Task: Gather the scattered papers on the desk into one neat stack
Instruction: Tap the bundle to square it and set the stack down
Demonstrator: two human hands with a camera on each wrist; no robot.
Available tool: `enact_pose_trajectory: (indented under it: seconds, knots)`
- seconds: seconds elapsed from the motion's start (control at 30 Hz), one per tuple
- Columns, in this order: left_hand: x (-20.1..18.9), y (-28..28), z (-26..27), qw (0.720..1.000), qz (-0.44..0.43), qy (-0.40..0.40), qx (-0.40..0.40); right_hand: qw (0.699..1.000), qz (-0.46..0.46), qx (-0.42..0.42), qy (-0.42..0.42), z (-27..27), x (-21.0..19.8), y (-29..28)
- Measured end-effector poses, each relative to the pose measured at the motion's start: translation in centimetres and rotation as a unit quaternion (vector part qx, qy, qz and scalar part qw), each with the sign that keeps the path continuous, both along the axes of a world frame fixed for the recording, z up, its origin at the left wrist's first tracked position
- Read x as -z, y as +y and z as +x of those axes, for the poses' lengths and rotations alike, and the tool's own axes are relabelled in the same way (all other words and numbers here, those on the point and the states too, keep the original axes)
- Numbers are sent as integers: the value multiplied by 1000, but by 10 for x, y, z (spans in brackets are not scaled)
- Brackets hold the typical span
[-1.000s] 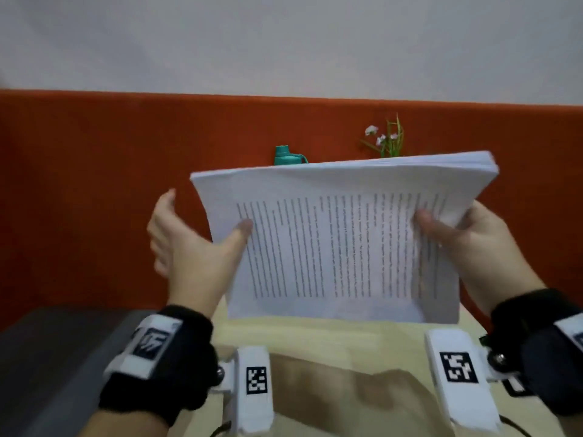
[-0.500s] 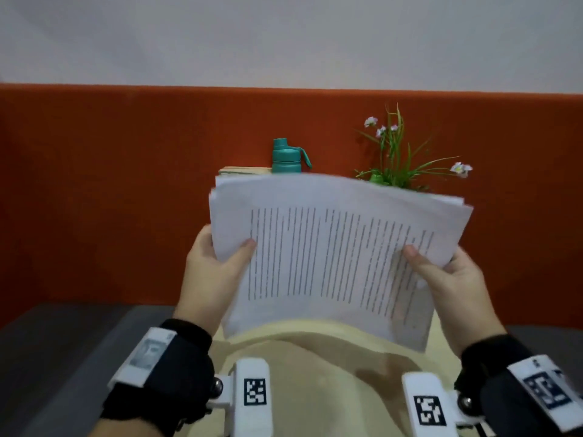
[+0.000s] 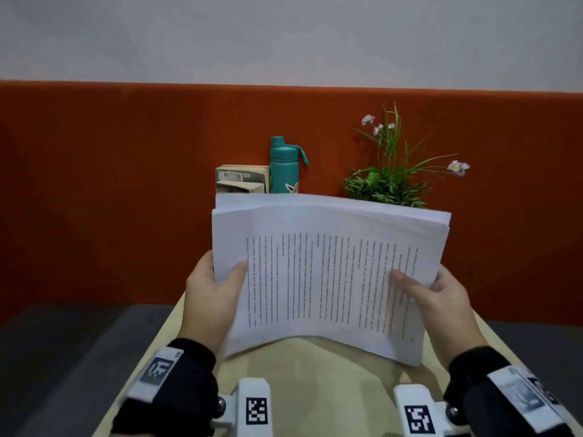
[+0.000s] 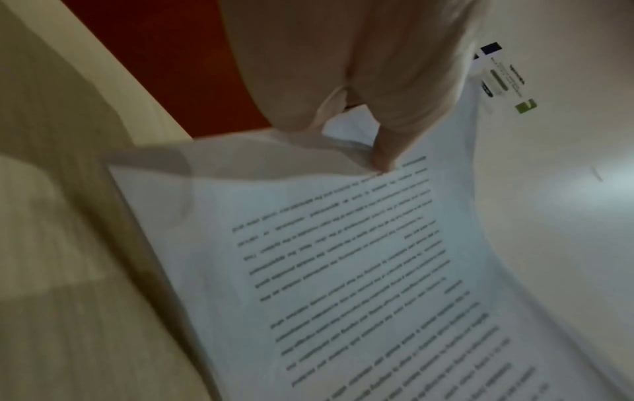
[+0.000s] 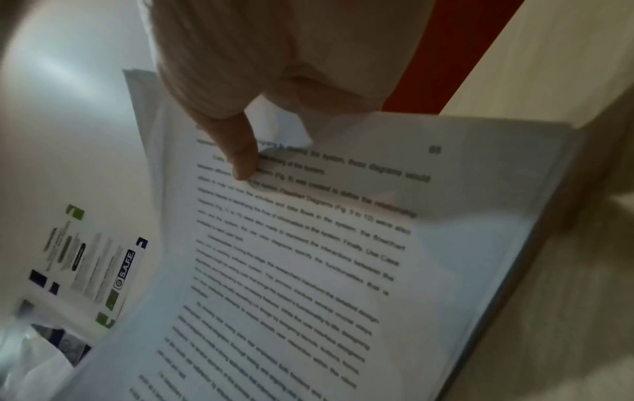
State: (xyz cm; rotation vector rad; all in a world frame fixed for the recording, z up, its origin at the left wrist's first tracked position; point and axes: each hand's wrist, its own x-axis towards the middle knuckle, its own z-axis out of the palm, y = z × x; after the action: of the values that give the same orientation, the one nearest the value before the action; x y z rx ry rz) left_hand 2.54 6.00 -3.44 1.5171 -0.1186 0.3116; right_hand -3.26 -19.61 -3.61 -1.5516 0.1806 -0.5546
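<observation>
Left hand (image 3: 212, 294): gripping the left edge of the thick stack of white printed paper sheets (image 3: 325, 279), thumb on top of the text, fingers hidden behind.
Left wrist view: only here does the thumb (image 4: 386, 154) show up close, pressing right where the printed lines begin; a small printed card on the white wall peeks past the page edge.
Stack: held up off the pale beige wood-grain surface (image 3: 315, 376), tilted toward the camera, bowed in the middle, sheet edges at the top not quite flush.
Behind the stack, head view only: a stack of thick books with yellowed page edges (image 3: 241, 179), a teal metal water bottle with a loop handle (image 3: 284, 165) just beside it, then a green grassy plant with small pink flowers (image 3: 391, 175), all against an orange fabric partition (image 3: 126, 184).
Right hand (image 3: 441, 305): clamped on the stack's right edge, thumb across the text.
Right wrist view: thumb (image 5: 240, 154) flat on the top sheet; the layered side edge of the stack shows here; text blurred but partly legible.
</observation>
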Motion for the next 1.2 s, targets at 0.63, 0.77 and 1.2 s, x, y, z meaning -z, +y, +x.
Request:
enact_pose_trajectory:
  seconds: [0.63,0.77,1.2]
  knots:
    - [-121,-64,8,779,593,-199,55,983,-181,-7,-34,0,-52,-5]
    - [-117,-41,11,910,369,-185,40,956,-219,191,-34,-3,-69,-22]
    - [-17,-25,-25,1000,19,-7,6,995,-55,51,-70,-11,-13,49]
